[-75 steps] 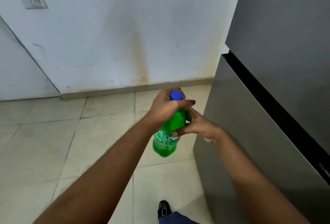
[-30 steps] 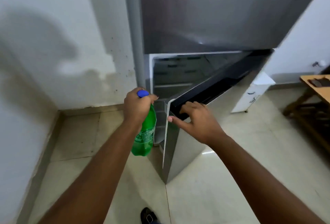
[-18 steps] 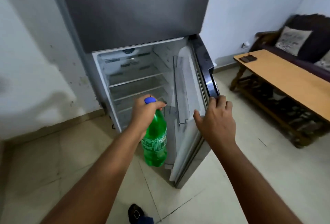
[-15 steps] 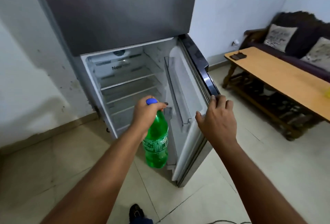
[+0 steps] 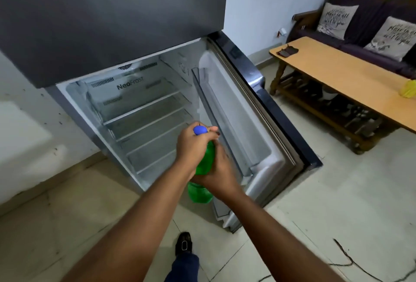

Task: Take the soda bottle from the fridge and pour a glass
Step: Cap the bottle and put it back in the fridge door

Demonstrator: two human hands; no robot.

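Both hands grip the green soda bottle: left hand near its cap, right hand around its body, before the open, empty fridge. Pouring remains; no glass visible.

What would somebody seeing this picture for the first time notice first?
Most likely the green soda bottle with its blue cap at centre, the left hand in a grip near the neck and the right hand wrapped around the body. Behind it the fridge stands open with bare shelves, its door swung right.
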